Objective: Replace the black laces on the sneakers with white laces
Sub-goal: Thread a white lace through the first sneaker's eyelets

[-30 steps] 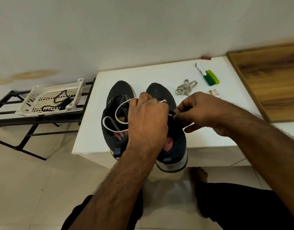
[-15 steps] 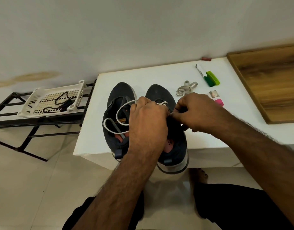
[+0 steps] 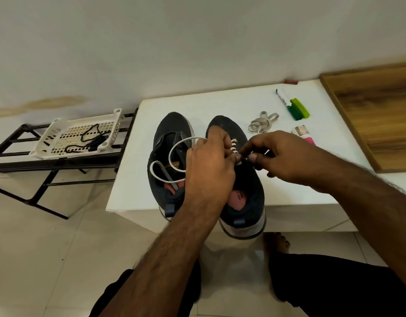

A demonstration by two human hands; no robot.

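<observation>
Two dark sneakers stand side by side on the white table (image 3: 220,101), toes away from me. The right sneaker (image 3: 247,193) has several rows of white lace (image 3: 234,146) threaded near its toe. My left hand (image 3: 208,165) and my right hand (image 3: 282,154) meet over its eyelets, both pinching the white lace between thumb and fingers. The lace's free end loops over the left sneaker (image 3: 167,138), which has no lace. A second white lace (image 3: 261,123), bundled, lies on the table behind the right shoe. The black laces (image 3: 89,138) lie in a white basket (image 3: 60,124) at the left.
The basket sits on a black metal rack (image 3: 25,165) left of the table. A marker (image 3: 283,98), a green clip (image 3: 300,108) and a small pink-capped tube (image 3: 305,135) lie at the table's back right. A wooden board (image 3: 380,110) lies at the far right. My legs are below the table edge.
My right hand has moved left and closer to the left hand, its fingers now pinching the lace at the eyelets. The white lace rows on the right sneaker show more.
</observation>
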